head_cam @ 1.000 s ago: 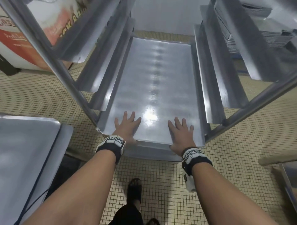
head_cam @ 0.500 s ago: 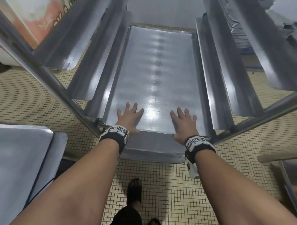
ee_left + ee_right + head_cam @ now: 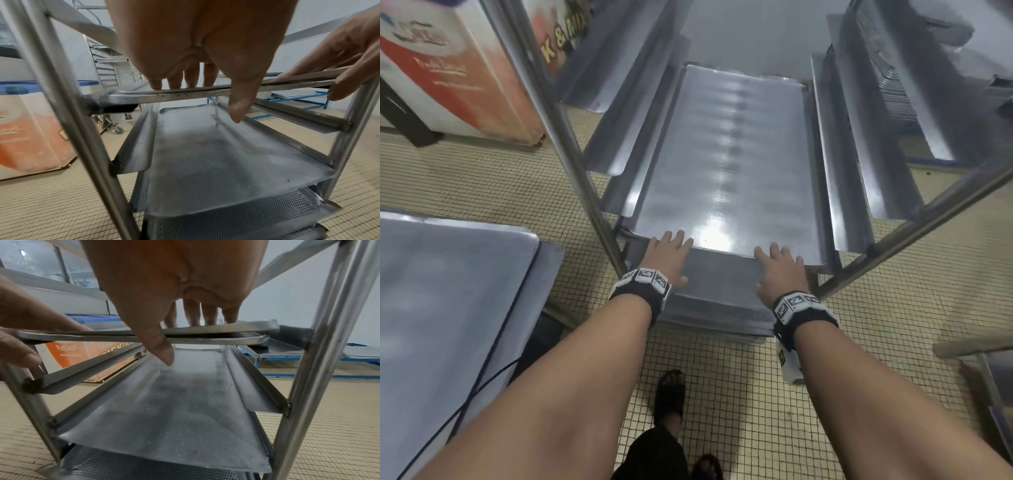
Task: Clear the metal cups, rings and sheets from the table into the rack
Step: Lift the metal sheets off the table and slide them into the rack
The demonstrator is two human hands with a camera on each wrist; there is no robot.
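Note:
A long metal sheet (image 3: 726,154) lies on the runners of the steel rack (image 3: 571,154), almost fully inside. My left hand (image 3: 669,251) and right hand (image 3: 780,263) rest flat on its near edge, fingers straight on top. In the left wrist view my left hand (image 3: 195,65) has its fingers over the sheet's edge (image 3: 185,95) and its thumb hanging in front. The right wrist view shows my right hand (image 3: 174,296) the same way, over two thin sheet edges (image 3: 216,335) lying one on the other. No cups or rings are in view.
Below lie a plain sheet (image 3: 226,154) and perforated sheets (image 3: 236,214) on lower runners. A metal table top (image 3: 448,291) stands at the left, an orange and white box (image 3: 448,68) behind it. More sheets are stacked far right (image 3: 945,68). My sandalled foot (image 3: 671,387) is on the tiled floor.
The sheet has slid deeper into the rack. Both hands have gone forward with it and now lie only on its near edge instead of further onto its surface.

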